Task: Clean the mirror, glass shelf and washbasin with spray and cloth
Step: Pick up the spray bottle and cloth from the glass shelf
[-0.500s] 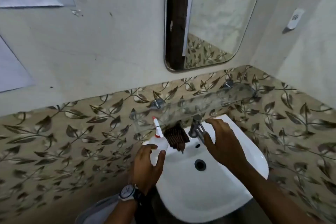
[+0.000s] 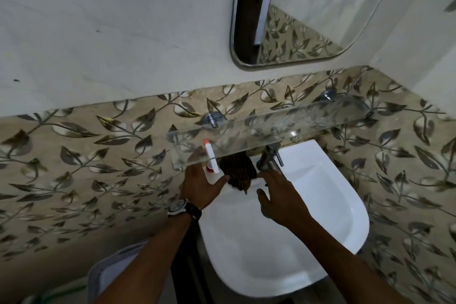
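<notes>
The left hand [image 2: 201, 186] wraps the spray [image 2: 212, 163] right under the shelf [image 2: 271, 131] lip. The right hand [image 2: 281, 198] hangs open, holding nothing, fingers spread beside the cloth [image 2: 238, 168] at the basin [image 2: 333, 205] back edge, tap [image 2: 269, 158] close above.

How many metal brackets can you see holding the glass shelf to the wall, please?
2: one bracket near the glass shelf's left end, another towards its right end. None other shows.
</notes>
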The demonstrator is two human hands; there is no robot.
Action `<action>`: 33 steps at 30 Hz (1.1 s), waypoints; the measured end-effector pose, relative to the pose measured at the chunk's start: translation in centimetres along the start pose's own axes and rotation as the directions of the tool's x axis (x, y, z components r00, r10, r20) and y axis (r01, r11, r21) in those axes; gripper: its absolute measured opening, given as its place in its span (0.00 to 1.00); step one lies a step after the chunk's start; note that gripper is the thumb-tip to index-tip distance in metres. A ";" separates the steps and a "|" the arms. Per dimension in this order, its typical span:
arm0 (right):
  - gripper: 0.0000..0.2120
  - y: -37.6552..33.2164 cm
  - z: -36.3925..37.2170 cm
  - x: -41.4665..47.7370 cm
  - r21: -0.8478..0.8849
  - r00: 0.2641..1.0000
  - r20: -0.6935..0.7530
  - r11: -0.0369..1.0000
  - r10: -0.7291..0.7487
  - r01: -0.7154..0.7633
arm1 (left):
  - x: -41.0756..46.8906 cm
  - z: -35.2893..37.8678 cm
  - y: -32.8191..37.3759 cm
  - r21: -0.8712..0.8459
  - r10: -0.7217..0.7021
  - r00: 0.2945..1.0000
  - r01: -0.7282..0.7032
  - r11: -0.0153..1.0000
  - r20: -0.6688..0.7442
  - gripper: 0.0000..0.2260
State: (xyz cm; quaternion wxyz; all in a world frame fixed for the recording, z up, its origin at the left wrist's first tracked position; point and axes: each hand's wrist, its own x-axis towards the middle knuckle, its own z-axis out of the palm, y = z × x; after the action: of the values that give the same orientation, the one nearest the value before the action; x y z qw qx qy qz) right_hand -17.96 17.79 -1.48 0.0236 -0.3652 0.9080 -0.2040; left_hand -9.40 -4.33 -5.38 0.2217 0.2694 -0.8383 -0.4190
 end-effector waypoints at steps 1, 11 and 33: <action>0.20 0.2 1.0 0.9 -0.002 1.000 0.031 1.000 0.004 -0.004 | 0.2 0.2 -0.1 -0.014 -0.002 1.000 0.001 1.000 -0.021 0.41; 0.41 3.4 13.4 10.2 -0.085 0.984 0.180 0.996 0.008 0.007 | 1.9 2.7 -1.6 -0.151 0.117 0.968 -0.152 0.977 -0.220 0.42; 0.11 0.0 10.1 7.1 0.619 0.928 0.071 0.713 0.366 -0.329 | 3.2 5.5 -2.3 -0.122 0.172 0.945 -0.212 0.970 -0.277 0.21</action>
State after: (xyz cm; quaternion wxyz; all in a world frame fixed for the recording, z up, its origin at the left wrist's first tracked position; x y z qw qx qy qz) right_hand -21.26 9.45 -10.01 0.1546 -0.1537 0.8420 -0.4934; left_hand -14.49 -4.26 -9.85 0.3911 0.2221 -0.7895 -0.4177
